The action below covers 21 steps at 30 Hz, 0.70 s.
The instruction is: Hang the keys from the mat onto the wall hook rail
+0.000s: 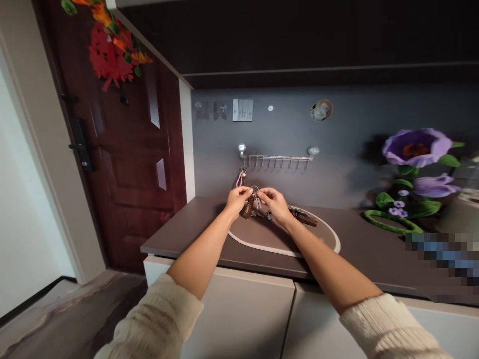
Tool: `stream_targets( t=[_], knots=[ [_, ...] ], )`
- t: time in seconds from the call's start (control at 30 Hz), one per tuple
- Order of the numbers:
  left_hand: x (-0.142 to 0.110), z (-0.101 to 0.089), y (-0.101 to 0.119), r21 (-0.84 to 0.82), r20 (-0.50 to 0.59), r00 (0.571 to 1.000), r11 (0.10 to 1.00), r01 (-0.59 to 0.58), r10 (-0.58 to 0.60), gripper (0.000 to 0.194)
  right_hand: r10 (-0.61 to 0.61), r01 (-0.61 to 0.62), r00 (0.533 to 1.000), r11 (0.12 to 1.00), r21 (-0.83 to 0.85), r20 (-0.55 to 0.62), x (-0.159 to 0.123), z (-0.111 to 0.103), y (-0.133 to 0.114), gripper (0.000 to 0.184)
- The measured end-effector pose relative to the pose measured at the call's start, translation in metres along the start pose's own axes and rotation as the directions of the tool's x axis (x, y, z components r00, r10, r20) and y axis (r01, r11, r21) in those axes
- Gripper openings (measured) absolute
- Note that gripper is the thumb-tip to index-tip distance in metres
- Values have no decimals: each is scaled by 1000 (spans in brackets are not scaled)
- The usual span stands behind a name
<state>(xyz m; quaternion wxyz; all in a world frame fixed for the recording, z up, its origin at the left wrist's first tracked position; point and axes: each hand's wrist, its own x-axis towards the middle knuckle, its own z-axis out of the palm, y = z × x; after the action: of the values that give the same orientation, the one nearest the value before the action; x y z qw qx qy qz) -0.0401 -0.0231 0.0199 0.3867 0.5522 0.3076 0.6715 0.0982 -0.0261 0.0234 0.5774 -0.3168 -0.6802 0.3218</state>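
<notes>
Both hands meet over an oval brown tray (325, 234) with a white rim on the cabinet top. My left hand (236, 200) and my right hand (275, 204) are each closed in a pinch on one bunch of keys (254, 203) with a metal ring and a brown tag hanging below. More keys (304, 216) lie in the tray just right of my right hand. On the wall above, a metal hook rail (277, 157) carries a pink strap (240, 178) on its leftmost hook.
A dark brown countertop (179, 229) sits on white cabinet doors. A dark red door (123, 164) with a black lock stands at left. Large purple fabric flowers (417, 164) rest at right. Light switches (242, 109) are on the grey wall.
</notes>
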Motion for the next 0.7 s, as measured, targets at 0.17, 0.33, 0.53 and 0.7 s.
stream_targets(
  t=[0.17,0.33,0.53,0.7],
  knots=[
    [1,1,-4,10,-8,1000,1000,-14,14,20,-30,30,1000,999,-33,-7,3,1,4,33],
    [2,2,-4,-5,9,1000,1000,-30,30,21,-66,61,997,994,-95,-51,6,4,4,29],
    [3,3,0,-33,-106,994,999,-14,10,24,-66,63,995,997,-55,-70,24,10,2,26],
    [8,-3,-7,-35,-333,941,998,60,-68,19,-26,27,986,1000,2,-164,52,15,4,25]
  ],
)
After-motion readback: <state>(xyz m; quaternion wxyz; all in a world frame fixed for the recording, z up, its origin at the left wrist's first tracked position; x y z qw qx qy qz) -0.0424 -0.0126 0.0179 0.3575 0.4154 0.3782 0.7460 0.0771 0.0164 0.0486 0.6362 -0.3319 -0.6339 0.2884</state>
